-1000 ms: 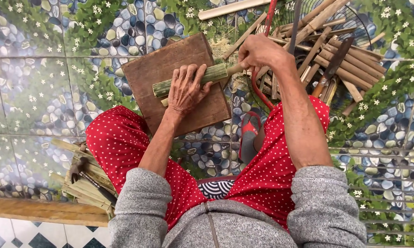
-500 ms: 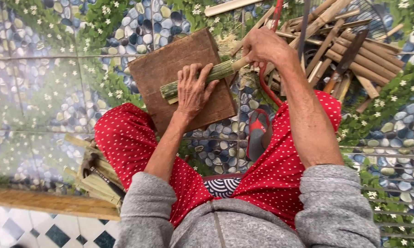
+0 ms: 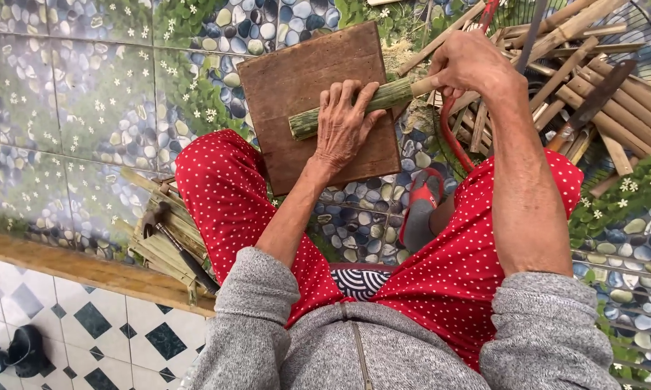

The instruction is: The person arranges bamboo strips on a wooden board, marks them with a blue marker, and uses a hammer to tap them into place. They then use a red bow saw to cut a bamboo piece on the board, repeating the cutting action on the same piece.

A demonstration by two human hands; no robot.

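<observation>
At the bottom of the frame are grey sleeves (image 3: 542,332) and red dotted trousers (image 3: 224,195), the person seated on a pebble-patterned floor (image 3: 80,94). At lower left, beside the left knee, lies a bundle of split strips (image 3: 163,242) with a hammer (image 3: 168,232) resting on it. A red sandal (image 3: 421,209) shows between the legs.

Higher up, in the centre, the left hand (image 3: 343,130) lies flat with fingers spread over a green bamboo stick (image 3: 354,105), pressing it onto a brown wooden board (image 3: 318,94). The stick lies slantwise across the board, its pale end jutting past the board's right edge.

At upper centre-right, the right hand (image 3: 473,65) is curled closed at that pale end; what exactly it grips I cannot tell. Farthest, at the upper right, a pile of cut bamboo pieces (image 3: 592,79) lies with a dark blade (image 3: 592,105) among them.
</observation>
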